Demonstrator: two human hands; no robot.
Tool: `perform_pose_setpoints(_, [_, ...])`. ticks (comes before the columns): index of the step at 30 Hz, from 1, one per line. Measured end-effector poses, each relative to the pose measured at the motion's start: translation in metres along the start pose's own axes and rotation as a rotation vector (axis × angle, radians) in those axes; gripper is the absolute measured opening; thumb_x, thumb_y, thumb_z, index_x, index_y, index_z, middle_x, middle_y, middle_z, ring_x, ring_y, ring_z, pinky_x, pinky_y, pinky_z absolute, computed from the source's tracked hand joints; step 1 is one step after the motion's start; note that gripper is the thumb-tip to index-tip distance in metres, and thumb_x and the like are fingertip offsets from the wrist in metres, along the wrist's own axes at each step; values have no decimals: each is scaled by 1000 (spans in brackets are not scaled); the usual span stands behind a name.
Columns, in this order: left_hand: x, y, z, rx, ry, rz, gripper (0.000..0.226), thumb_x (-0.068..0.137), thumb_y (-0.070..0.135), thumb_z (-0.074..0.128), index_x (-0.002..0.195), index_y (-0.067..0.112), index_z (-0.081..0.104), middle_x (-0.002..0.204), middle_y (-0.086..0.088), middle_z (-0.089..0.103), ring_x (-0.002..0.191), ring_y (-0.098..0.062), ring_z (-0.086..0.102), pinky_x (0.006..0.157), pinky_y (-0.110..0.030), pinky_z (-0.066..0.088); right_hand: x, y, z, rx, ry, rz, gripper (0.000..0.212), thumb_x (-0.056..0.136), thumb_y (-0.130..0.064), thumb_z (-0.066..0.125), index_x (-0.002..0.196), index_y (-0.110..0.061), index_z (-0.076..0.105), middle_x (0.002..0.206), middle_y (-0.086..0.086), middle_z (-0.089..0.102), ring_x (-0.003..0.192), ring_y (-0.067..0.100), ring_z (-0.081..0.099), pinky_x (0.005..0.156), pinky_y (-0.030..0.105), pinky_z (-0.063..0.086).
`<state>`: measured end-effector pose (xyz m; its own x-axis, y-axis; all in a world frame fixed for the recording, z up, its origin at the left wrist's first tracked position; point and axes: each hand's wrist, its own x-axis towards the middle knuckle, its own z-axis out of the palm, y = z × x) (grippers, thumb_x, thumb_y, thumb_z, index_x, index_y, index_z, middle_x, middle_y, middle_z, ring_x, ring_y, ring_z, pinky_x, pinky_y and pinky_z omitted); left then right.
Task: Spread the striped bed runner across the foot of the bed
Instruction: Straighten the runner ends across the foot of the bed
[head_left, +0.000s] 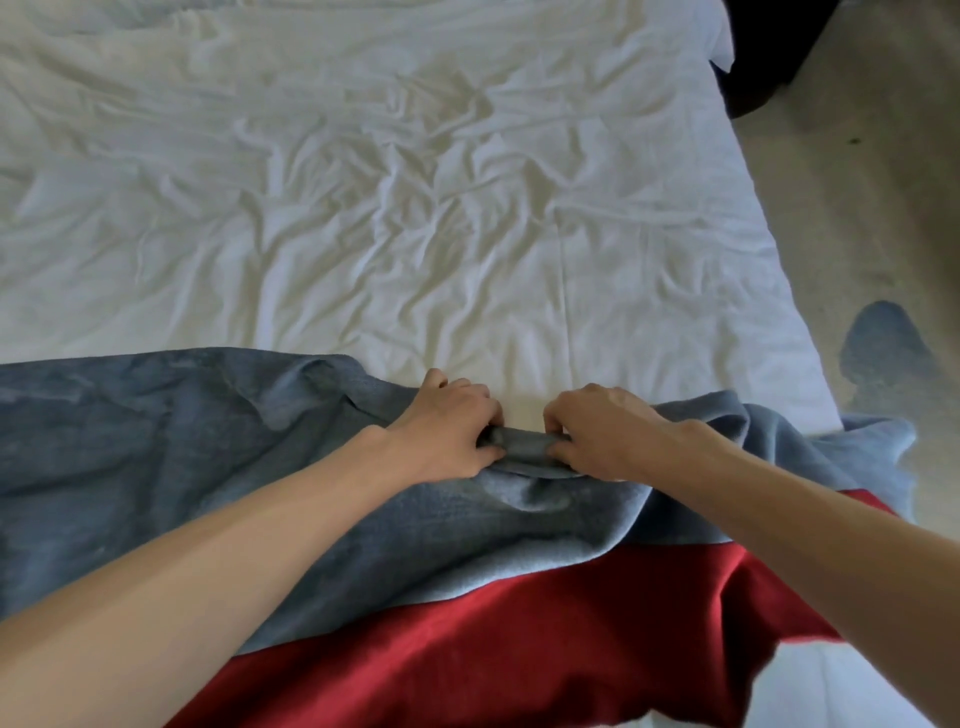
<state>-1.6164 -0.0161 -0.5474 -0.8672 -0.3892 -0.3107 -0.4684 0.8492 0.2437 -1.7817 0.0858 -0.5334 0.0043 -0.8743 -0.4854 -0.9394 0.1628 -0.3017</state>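
Two bare forearms come in from the bottom edge, and their upper parts are cut off by the frame. Under them lies the striped bed runner (208, 457), on the near part of the bed (649, 312). Its red band is closest and its grey-blue band is behind it. The bed carries only this runner and a crumpled white sheet (337, 197).

At the far edge of the grey-blue band the left hand (452, 431) and the right hand (602, 434) are close together. The fingers of both hands are curled and pinch one small rolled fold of the cloth between them. Some fingertips are hidden under this fold. Around the hands the runner is bunched and wrinkled, not flat.

To the left the runner goes out of the picture, so its end is not visible. To the right it hangs over the side of the bed.

Beyond the hands the sheet covers the rest of the bed up to the top edge. At the right there is a pale floor (857, 182), with a blurred grey-blue shape (883, 358) that I cannot identify. In the top right corner a dark object (748, 78) is cut off.
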Motion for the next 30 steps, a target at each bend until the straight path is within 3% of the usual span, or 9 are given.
perform_pose_setpoints(4, [-4,-5,-6,-133,128,-14,19,86,41,60,95,25,63,87,11,48,87,-11,51,82,-30,27,-2,4,-1,-6,245,-28,16,89,-34,57,75,-27,52,84,-3,56,81,18,51,75,29,31])
perform_pose_setpoints(8, [1,-5,-24,-258,336,-53,14,88,28,62,95,18,67,92,5,59,84,-15,58,83,-37,41,3,4,-21,14,457,15,12,88,-29,57,85,-20,64,89,1,58,86,23,52,77,32,32])
perform_pose_setpoints(12, [27,-5,-57,-296,540,-101,10,85,23,66,89,13,67,88,-2,63,81,-20,60,79,-45,47,14,5,-55,-61,688,102,5,87,-13,57,85,-11,61,87,8,58,82,29,52,71,33,27])
perform_pose_setpoints(15, [48,-2,-67,-245,574,-108,13,86,24,66,94,16,61,97,-2,61,90,-22,58,84,-43,42,16,8,-65,-143,821,162,7,82,-1,53,80,-7,51,82,11,53,74,31,48,68,34,25])
perform_pose_setpoints(17, [53,0,-60,-185,496,-123,24,87,29,62,107,18,55,109,-3,59,100,-24,55,89,-41,37,13,10,-58,-175,766,156,13,76,3,54,80,-8,49,83,12,52,74,32,47,68,34,23])
perform_pose_setpoints(21, [45,-12,-30,-93,261,-217,38,95,36,44,129,19,44,126,-6,53,115,-27,48,97,-44,30,13,25,-30,19,345,113,7,73,-15,54,78,-17,51,85,1,54,78,27,54,69,32,32])
perform_pose_setpoints(24, [33,-23,-16,-108,233,-247,31,98,33,39,124,21,49,118,-4,54,107,-24,50,93,-41,30,14,37,-19,283,409,163,13,78,-29,53,72,-23,44,67,-3,55,62,18,52,51,28,34])
perform_pose_setpoints(27, [28,-24,-11,-157,303,-236,22,96,28,45,113,19,55,107,-2,57,100,-22,52,90,-39,32,18,41,-17,435,542,170,21,87,-44,50,83,-25,42,61,-9,57,57,8,53,47,24,34])
perform_pose_setpoints(30, [26,-20,-10,-207,390,-201,11,94,19,50,101,19,59,96,2,59,91,-19,52,88,-38,36,22,41,-22,358,326,133,19,87,-44,54,99,-30,49,70,-8,59,67,14,57,57,28,40])
